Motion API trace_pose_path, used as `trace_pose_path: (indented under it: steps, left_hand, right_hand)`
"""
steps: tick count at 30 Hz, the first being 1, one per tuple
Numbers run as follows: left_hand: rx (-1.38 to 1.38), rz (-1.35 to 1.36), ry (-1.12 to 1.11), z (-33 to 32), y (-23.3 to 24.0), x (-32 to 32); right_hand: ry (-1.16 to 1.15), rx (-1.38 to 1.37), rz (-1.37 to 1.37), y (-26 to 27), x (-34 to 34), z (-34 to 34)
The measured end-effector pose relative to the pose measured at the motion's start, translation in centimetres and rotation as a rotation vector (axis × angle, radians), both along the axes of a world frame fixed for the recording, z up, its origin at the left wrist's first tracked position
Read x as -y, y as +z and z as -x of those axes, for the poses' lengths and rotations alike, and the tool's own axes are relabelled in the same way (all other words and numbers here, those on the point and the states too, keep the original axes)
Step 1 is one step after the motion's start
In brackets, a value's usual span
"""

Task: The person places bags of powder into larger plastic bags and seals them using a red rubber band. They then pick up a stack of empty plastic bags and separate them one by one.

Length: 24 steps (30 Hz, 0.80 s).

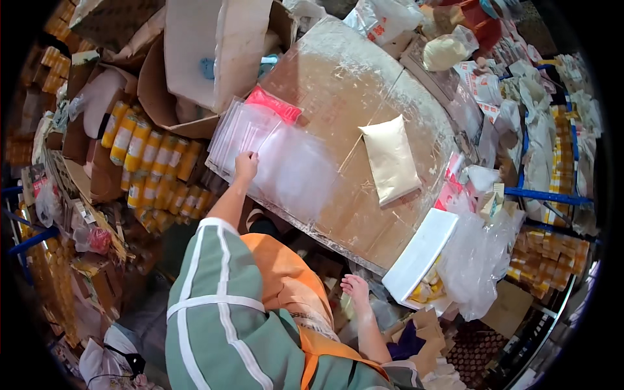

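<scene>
My left hand (pixel 247 165) is closed on the near edge of a clear plastic bag (pixel 297 168), which is blurred by motion. Beneath that hand lies a stack of clear plastic bags (pixel 234 129), with a pink printed bag (pixel 274 104) at its far end. My right hand (pixel 356 287) hangs off the table's near edge, fingers apart and holding nothing. A filled bag of pale powder (pixel 391 161) lies flat on the cardboard-topped table (pixel 331 87), well away from both hands.
White powder dusts the table's far edge. To the left stand cardboard cartons (pixel 161 92) and stacked yellow-wrapped packs (pixel 151 153). At the right corner sit a white foam box (pixel 421 253) and loose plastic bags (pixel 480 253). Bagged powder (pixel 443 52) stands at the back, near blue shelf bars (pixel 548 196).
</scene>
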<state>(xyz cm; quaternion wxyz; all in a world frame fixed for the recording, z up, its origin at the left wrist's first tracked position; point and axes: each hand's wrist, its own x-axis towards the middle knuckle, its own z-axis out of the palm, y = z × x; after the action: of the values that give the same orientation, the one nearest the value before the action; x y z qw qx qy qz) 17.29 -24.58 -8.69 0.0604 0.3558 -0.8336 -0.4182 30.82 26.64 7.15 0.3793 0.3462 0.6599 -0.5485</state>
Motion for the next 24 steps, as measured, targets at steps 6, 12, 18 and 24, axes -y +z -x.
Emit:
trace_pose_path:
  steps: [6,12,18,24]
  left_hand:
    - [-0.126,-1.29,-0.127,-2.7,16.1,-9.5]
    - [-0.206,-1.128,-0.424,-6.4,29.1,-19.7]
    - [-0.303,-1.049,-0.451,-9.0,33.8,-22.8]
    - [-0.28,-1.096,-0.55,-10.6,34.7,-22.3]
  right_hand:
    - [0.056,-0.273,0.094,4.5,3.7,4.1]
    - [0.13,-0.743,0.203,16.6,13.6,10.1]
    - [0.327,-1.098,-0.024,21.4,15.2,8.1]
    - [0.194,-0.995,0.225,21.5,13.6,6.3]
